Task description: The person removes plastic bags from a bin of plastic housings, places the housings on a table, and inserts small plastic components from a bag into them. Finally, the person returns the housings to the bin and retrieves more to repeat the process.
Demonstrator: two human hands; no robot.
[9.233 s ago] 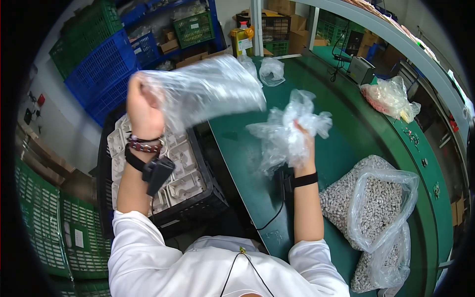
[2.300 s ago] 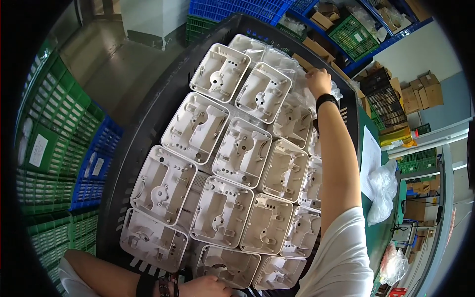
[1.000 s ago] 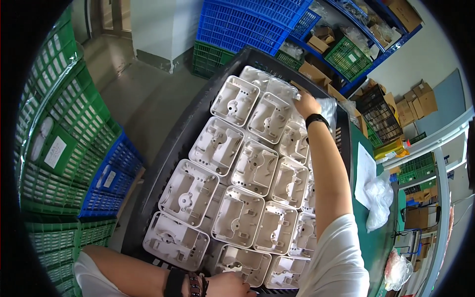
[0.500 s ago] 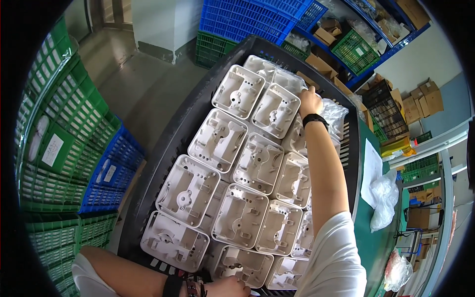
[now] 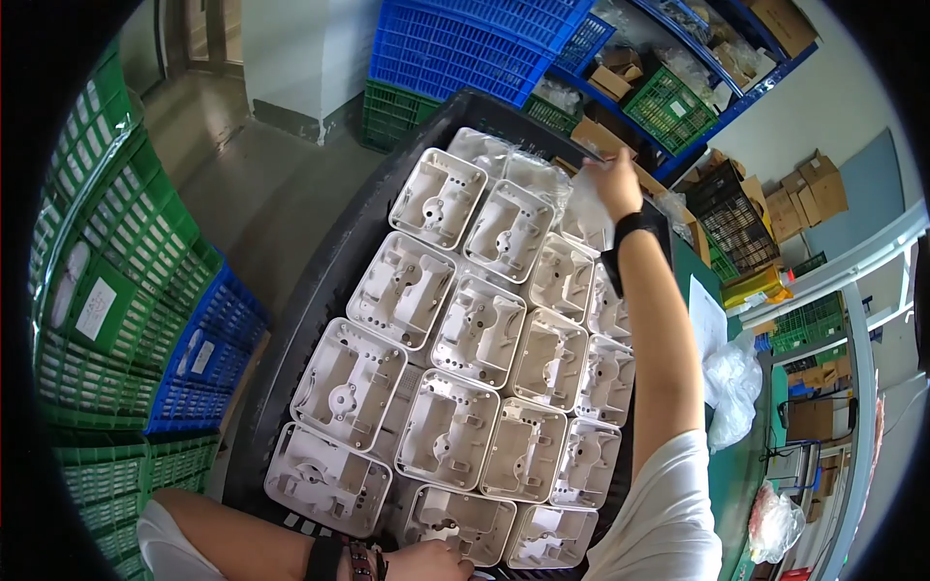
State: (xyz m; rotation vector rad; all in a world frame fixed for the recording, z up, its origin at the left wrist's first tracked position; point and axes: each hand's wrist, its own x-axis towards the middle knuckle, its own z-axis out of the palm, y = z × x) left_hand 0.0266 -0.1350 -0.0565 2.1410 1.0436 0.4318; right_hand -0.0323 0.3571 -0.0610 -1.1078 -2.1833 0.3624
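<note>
Rows of off-white plastic housings (image 5: pixel 477 331), open side up with molded posts and holes inside, fill a large black plastic crate (image 5: pixel 320 237). At its far right, my right hand (image 5: pixel 618 184) is closed in a pinch on a translucent plastic bag (image 5: pixel 584 205), which hangs over the far housings. Other far housings are still wrapped in clear film (image 5: pixel 538 176). My left hand (image 5: pixel 431 562) lies low at the near end, beside a near housing (image 5: pixel 461 523). Its fingers look curled, but the lower edge cuts them off and hides what they grip.
Green crates (image 5: pixel 121 300) and a blue crate (image 5: pixel 208 339) are stacked at the left. Behind stand more blue crates (image 5: pixel 465 48) and a blue shelf (image 5: pixel 678 160). To the right, a green table (image 5: pixel 722 484) carries a crumpled plastic bag (image 5: pixel 733 387) and a paper sheet (image 5: pixel 707 320).
My right hand has lifted up and away from the far housings, drawing the plastic bag with it. More housings show on the right. My left hand stays low at the near end.
</note>
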